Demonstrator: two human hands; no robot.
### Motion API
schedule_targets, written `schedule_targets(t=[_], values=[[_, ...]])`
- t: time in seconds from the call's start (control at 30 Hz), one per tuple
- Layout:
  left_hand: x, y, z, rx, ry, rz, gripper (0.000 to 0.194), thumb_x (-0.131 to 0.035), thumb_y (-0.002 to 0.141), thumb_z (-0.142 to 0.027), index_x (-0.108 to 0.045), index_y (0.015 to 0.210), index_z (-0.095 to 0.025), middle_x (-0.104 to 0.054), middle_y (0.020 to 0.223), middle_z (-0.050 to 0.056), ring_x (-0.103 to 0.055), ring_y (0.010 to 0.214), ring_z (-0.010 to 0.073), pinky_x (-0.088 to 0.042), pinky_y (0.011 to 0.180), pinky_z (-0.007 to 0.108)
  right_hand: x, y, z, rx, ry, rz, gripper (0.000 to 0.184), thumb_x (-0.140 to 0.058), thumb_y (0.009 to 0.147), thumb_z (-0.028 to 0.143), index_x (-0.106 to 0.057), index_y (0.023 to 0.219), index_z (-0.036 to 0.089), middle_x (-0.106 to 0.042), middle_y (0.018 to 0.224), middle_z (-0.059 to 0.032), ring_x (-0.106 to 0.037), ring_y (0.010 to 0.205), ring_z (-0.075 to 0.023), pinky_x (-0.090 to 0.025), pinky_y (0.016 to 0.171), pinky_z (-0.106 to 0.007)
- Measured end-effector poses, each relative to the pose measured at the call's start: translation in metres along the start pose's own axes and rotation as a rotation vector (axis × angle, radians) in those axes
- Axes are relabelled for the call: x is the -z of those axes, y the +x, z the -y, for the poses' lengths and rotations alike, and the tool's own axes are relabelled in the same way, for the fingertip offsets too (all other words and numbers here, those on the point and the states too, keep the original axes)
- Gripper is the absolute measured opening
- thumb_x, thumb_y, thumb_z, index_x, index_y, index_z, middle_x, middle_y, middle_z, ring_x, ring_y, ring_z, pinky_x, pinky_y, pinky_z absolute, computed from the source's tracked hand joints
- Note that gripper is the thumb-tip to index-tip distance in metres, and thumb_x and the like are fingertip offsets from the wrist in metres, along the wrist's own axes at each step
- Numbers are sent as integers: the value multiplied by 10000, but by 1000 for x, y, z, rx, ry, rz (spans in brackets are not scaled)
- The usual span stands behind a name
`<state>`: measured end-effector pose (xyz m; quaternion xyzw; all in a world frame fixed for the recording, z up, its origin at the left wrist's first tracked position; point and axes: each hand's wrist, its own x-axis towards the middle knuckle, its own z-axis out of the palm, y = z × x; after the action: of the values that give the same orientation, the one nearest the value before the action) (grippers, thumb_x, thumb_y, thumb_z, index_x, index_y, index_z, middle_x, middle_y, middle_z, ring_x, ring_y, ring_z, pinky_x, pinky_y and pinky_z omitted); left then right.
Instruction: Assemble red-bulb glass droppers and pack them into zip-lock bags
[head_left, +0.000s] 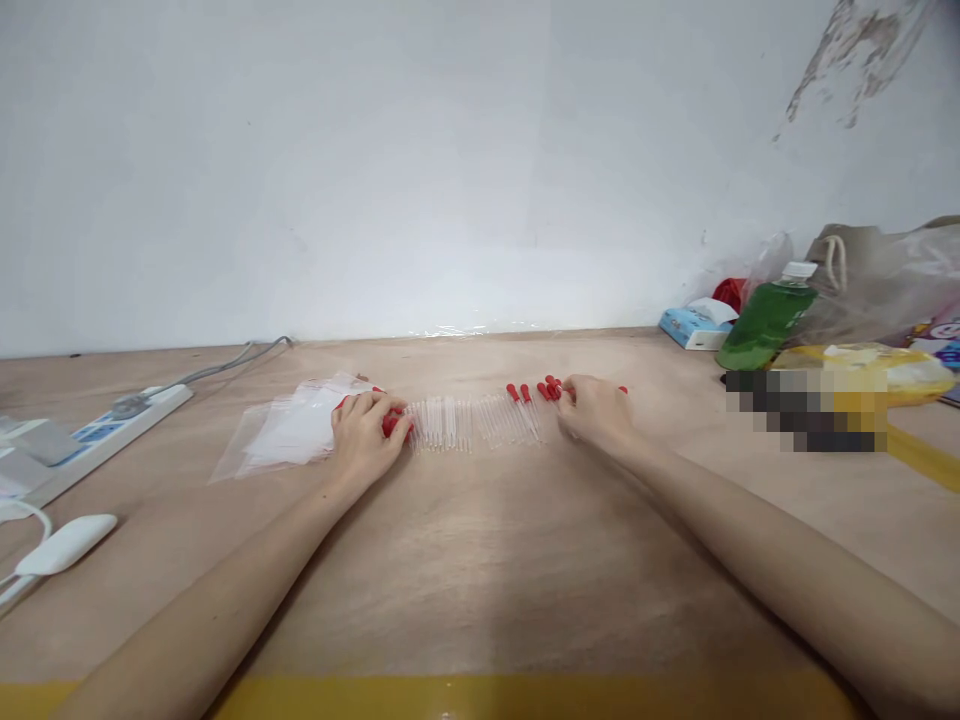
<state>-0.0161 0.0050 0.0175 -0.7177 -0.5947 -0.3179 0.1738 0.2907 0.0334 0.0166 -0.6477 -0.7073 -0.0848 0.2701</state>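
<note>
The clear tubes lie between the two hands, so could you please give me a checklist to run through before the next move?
1. Clear tubes flat on the table: ok.
2. Red tops on every tube: not ok, many show none.
3. Left hand beside the tube row: ok, with red tops at its fingers.
4. Right hand firmly holding a piece: cannot tell, its fingers hide it.
5. Plastic bags squarely stacked: not ok, they are fanned out.
6. Green bottle away from the tubes: ok.
</note>
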Motion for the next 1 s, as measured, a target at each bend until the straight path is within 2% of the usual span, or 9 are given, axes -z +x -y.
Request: schedule_targets(t=[0.17,0.33,0.47,0.53,0.6,0.7,0.77,0.83,1.0], values=[[1,-2,0,24,28,-4,155,-515,773,-323,-622,837,-231,-578,921,51,-453,922,252,-283,798,384,-4,-8,18,-53,-177,85,201,-432,745,210,-617,798,152,-643,729,-132,-599,649,-256,-352,522,-311],[4,3,-1,86,8,-17,167,-515,771,-338,-634,821,-233,-577,922,46,-453,943,255,-276,797,396,0,-10,22,-130,-148,181,285,-399,788,351,-608,816,160,-637,749,-116,-600,716,-262,-384,578,-333],[10,16,16,232,-29,-8,213,-513,758,-386,-639,827,-228,-583,916,51,-468,958,268,-293,812,424,3,-9,27,-124,-50,199,331,-359,803,413,-600,876,198,-639,769,-75,-593,745,-241,-381,590,-313],[12,22,27,328,-29,5,226,-522,742,-407,-644,799,-225,-583,917,66,-469,967,283,-305,807,446,3,-9,30,-114,-7,270,308,-372,792,402,-612,809,209,-639,779,-63,-589,743,-230,-375,585,-299],[14,27,36,352,-19,32,232,-542,718,-425,-641,741,-216,-581,926,74,-463,980,293,-311,807,456,2,-9,33,-117,-3,329,307,-378,783,388,-616,743,199,-637,780,-70,-586,738,-231,-371,574,-295],[16,28,39,109,-39,168,237,-543,723,-437,-633,728,-217,-568,968,58,-455,991,271,-308,824,436,0,-8,35,-133,-29,365,315,-375,775,362,-624,745,170,-633,782,-100,-584,732,-239,-366,558,-296],[15,26,35,-120,-35,277,231,-535,739,-437,-641,803,-242,-547,1021,53,-443,1005,261,-298,829,433,0,-7,35,-140,-46,375,326,-371,772,352,-631,766,156,-631,785,-116,-585,732,-244,-365,556,-299],[13,24,30,-273,1,333,238,-529,753,-431,-639,891,-271,-523,1069,63,-424,1026,270,-285,827,446,-1,-6,35,-141,-51,377,343,-359,776,356,-637,774,154,-633,784,-120,-586,732,-249,-367,558,-304],[3,21,23,-427,3,341,187,-494,802,-343,-650,864,-260,-544,1005,59,-467,957,237,-297,813,423,-4,-4,33,-167,-25,371,360,-357,780,375,-646,779,160,-639,786,-123,-589,753,-255,-376,584,-314]])
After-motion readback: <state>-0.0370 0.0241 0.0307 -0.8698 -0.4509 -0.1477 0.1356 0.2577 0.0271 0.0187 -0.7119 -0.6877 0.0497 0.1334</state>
